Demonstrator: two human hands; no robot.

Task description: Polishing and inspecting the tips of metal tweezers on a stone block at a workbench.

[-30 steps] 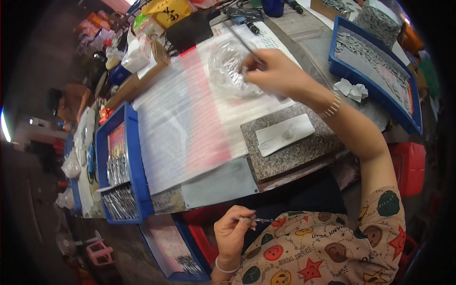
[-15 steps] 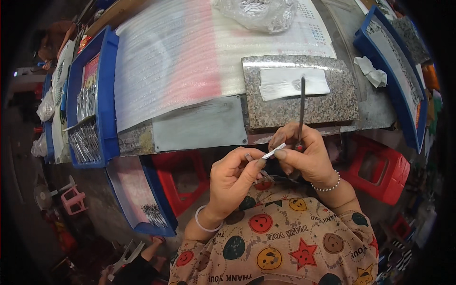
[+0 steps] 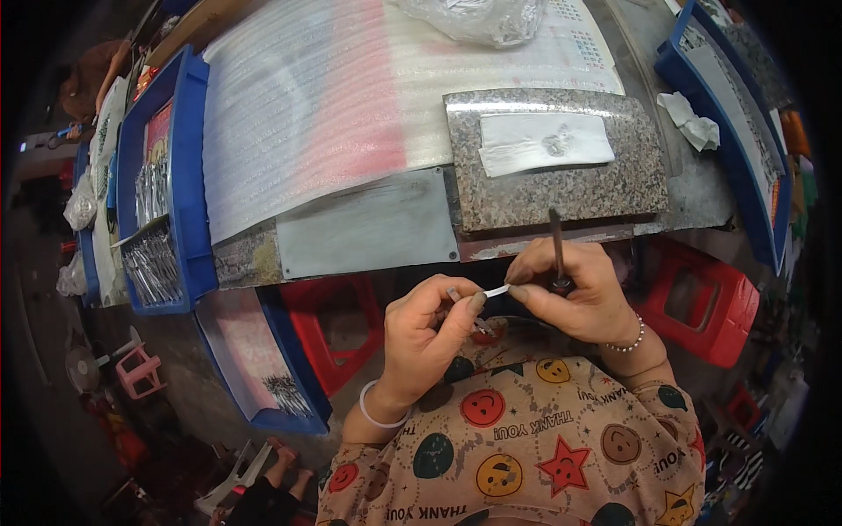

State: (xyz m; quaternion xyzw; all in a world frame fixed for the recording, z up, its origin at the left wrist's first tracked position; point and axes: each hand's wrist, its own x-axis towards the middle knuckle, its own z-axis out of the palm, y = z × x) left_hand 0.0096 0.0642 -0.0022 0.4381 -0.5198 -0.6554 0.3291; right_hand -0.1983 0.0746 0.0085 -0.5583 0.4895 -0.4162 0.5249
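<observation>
My left hand is closed in a pinch on a small slim metal piece, whose shiny pale end sticks out to the right. Part of it lies hidden behind the fingers. Thumb and forefinger of my right hand meet at that pale end. The same hand grips a thin dark rod-shaped tool, its tip pointing away from me. Beyond it, a speckled granite slab lies at the table edge. On the slab rests a folded white paper pad with a grey smudge.
Blue trays hold slim metal pieces: one at the left, a lower one, another at the right. Foam sheeting, a grey plate, a plastic bag and crumpled tissue lie on the table. Red stools stand below.
The dark tool's tip has come back from over the paper pad toward me, uncovering the smudge. My right hand has shifted slightly right, its fingers now at the metal piece's end.
</observation>
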